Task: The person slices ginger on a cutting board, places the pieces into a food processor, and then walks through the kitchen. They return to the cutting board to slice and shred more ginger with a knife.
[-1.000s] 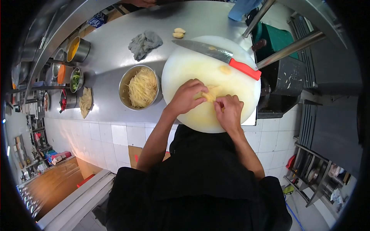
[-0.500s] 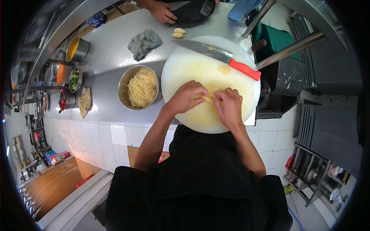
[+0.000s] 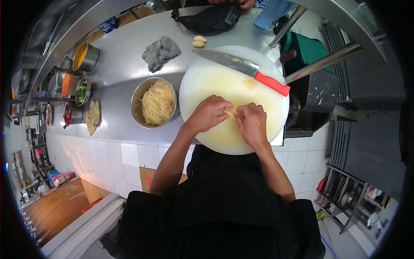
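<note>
Over the round white cutting board [image 3: 207, 82], my left hand [image 3: 210, 113] and my right hand [image 3: 253, 124] meet, fingertips pinched together. Between them is a small pale yellow piece, which looks like a garlic clove [image 3: 231, 113], partly hidden by the fingers. A large knife [image 3: 241, 64] with a red handle lies across the far side of the board. Close to its handle is a pale flat piece [image 3: 249, 83]. Garlic cloves [image 3: 199, 41] rest on the table beyond the board. To the left stands a metal bowl [image 3: 135, 105] of pale shredded strips [image 3: 158, 103].
A grey cloth [image 3: 161, 53] and a black waist bag [image 3: 209, 20] lie on the steel table [image 3: 123, 56]. Another person's hands [image 3: 241, 3] show at the far edge. Metal pots [image 3: 89, 58] and bowls line the left. A metal post [image 3: 325, 62] and dark bins [image 3: 317, 90] stand right.
The other person's hand has drawn back from the black bag toward the far edge. My hands stay together over the board, fingers slightly shifted. The view has tilted slightly.
</note>
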A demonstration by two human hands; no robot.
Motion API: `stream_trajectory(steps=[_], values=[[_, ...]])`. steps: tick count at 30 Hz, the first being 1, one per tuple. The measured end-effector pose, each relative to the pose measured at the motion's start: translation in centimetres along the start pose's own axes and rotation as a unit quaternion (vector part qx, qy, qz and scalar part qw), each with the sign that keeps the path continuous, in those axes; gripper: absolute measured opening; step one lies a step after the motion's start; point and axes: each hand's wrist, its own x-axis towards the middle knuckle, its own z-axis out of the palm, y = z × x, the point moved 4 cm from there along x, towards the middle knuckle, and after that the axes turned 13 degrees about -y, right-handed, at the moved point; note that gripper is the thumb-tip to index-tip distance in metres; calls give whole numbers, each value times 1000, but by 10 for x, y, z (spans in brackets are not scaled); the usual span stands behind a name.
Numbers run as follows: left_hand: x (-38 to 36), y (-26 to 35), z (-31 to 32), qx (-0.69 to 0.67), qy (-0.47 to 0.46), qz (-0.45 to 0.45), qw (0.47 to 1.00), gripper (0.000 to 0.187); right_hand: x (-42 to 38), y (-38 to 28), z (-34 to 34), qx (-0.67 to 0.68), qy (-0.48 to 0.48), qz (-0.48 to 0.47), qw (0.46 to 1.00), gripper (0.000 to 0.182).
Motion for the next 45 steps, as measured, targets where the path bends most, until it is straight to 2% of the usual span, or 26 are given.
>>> stream_trajectory(steps=[20, 22, 26, 31, 33, 38, 39, 40, 45], values=[[-2, 0, 0, 13, 11, 19, 1000, 39, 8, -12, -5, -32, -30, -22, 999, 24], [-2, 1, 0, -83, 19, -52, 995, 43, 10, -12, -7, -38, -38, -25, 998, 24], [-2, -1, 0, -77, 12, -48, 996, 43, 12, -9, -9, -12, -72, -18, 997, 25], [-2, -4, 0, -29, 2, 2, 1000, 35, 13, -9, -15, 53, -116, -1, 992, 22], [-3, -4, -1, -33, 3, -2, 999, 32, 14, -11, -18, 114, -119, 48, 985, 24], [-3, -4, -2, -34, 5, 9, 999, 23, 12, -4, -25, 144, -125, 22, 981, 22], [-2, -3, -2, -14, 10, 33, 999, 21, 11, -1, -28, 162, -123, 9, 979, 22], [-2, -2, -3, 6, 14, 57, 998, 18, 11, 2, -30, 162, -124, 9, 979, 22], [-3, -2, -4, -17, -8, 47, 999, 18, 13, 7, -49, 121, -126, 35, 984, 19]])
